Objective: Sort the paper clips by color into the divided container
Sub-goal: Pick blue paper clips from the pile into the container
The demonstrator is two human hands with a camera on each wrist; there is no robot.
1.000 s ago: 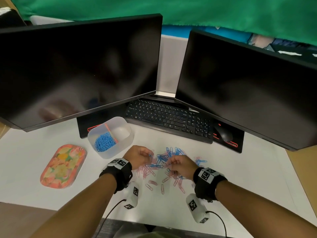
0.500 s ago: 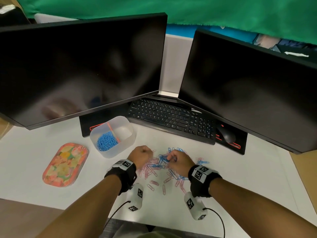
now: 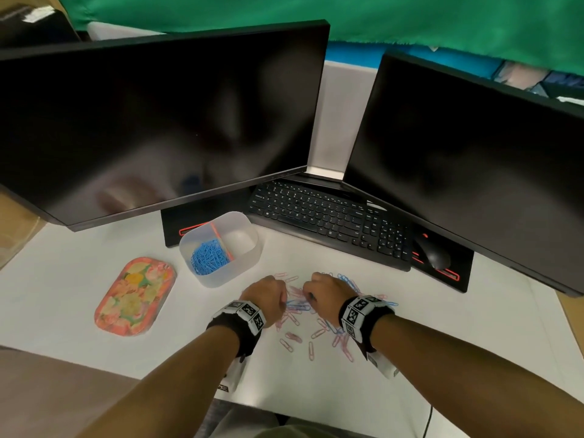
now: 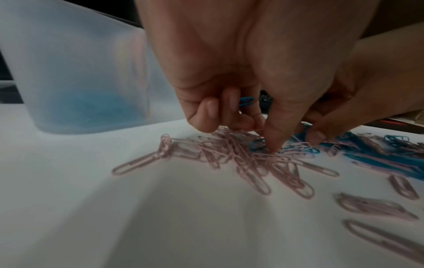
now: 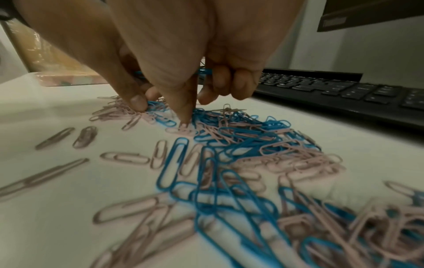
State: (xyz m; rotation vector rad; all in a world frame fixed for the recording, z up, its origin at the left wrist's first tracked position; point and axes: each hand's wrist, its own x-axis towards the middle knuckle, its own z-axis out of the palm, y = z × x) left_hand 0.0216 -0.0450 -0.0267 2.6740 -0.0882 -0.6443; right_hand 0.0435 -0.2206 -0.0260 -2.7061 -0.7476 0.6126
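A loose pile of pink and blue paper clips (image 3: 297, 308) lies on the white desk in front of me. My left hand (image 3: 268, 297) and right hand (image 3: 327, 294) hover over it, knuckles up, almost touching. In the left wrist view the curled fingers (image 4: 213, 112) hold a blue clip (image 4: 246, 101) and the thumb tip presses into pink clips (image 4: 229, 154). In the right wrist view the curled fingers (image 5: 227, 85) keep blue clips (image 5: 204, 71) against the palm, thumb down on the pile (image 5: 241, 137). The translucent divided container (image 3: 249, 263) stands to the left; blue clips (image 3: 208, 257) fill its left compartment, the right one is bare.
A flowered oval tray (image 3: 134, 295) lies left of the container. A black keyboard (image 3: 328, 219) and mouse (image 3: 434, 254) sit behind the pile, under two dark monitors (image 3: 158, 121). Single pink clips (image 3: 311, 350) are scattered toward the desk's near edge.
Both hands have drawn closer together over the middle of the pile, the right one shifting left. The container and tray have not moved.
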